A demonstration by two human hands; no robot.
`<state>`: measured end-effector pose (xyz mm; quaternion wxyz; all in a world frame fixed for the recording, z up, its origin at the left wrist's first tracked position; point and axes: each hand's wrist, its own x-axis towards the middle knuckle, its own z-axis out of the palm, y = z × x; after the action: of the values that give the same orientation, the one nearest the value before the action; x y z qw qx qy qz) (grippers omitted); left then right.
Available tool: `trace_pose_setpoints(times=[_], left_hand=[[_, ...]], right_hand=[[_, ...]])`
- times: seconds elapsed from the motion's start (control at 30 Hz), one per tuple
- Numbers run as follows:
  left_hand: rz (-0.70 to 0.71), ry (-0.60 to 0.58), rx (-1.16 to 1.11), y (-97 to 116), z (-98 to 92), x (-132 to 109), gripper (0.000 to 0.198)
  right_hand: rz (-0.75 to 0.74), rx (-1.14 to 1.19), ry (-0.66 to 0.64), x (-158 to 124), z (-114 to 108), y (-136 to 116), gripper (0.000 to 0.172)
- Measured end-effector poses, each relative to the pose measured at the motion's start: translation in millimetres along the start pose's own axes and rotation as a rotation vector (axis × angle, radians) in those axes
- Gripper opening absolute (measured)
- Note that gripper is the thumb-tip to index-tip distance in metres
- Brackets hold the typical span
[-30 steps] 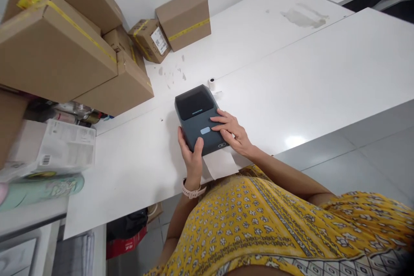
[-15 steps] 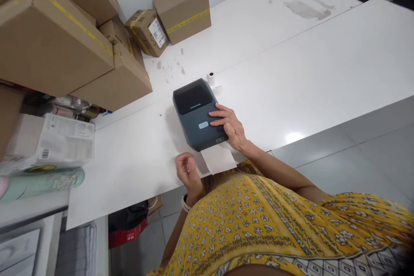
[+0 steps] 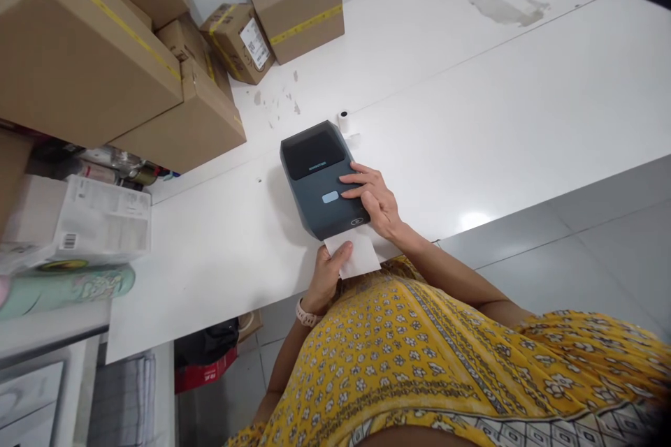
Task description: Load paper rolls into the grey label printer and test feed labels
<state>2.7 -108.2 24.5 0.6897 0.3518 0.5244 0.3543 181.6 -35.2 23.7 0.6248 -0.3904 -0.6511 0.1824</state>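
A dark blue-grey label printer (image 3: 314,199) stands on the white table near its front edge, with a black window at its far end and a light blue button on top. Out of its near end comes a white paper label (image 3: 363,257). My left hand (image 3: 328,271) pinches the label's left side, thumb on top and fingers hidden underneath. On the printer's right side and top rests my right hand (image 3: 378,201), its fingers stretched out and apart beside the light blue button. It steadies nothing else.
Behind the printer stands a small white roll (image 3: 343,121). Cardboard boxes (image 3: 298,3) are piled along the back left. A white package (image 3: 107,216) and a green bottle (image 3: 68,290) lie at the left. The white table's front edge (image 3: 524,206) runs close to my body.
My left hand has moved right and up from beside the label and closed on it. My right hand stays on the printer. The view has shifted slightly.
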Motion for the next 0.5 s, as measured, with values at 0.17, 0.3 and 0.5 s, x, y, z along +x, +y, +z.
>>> trace_pose_setpoints(times=[0.17,0.3,0.5], left_hand=[[0.031,-0.063,0.204,1.2,-11.3,2.4,0.051],[0.172,-0.033,0.408,14.8,-30.6,-1.6,0.059],[0.61,0.424,0.489,35.4,-43.7,-6.7,0.046]], right_hand=[[0.006,-0.202,-0.108,2.4,-2.9,-1.7,0.047],[-0.08,-0.427,-0.273,9.3,-10.2,-12.5,0.038],[-0.182,-0.626,-0.413,31.3,-9.6,-35.4,0.033]])
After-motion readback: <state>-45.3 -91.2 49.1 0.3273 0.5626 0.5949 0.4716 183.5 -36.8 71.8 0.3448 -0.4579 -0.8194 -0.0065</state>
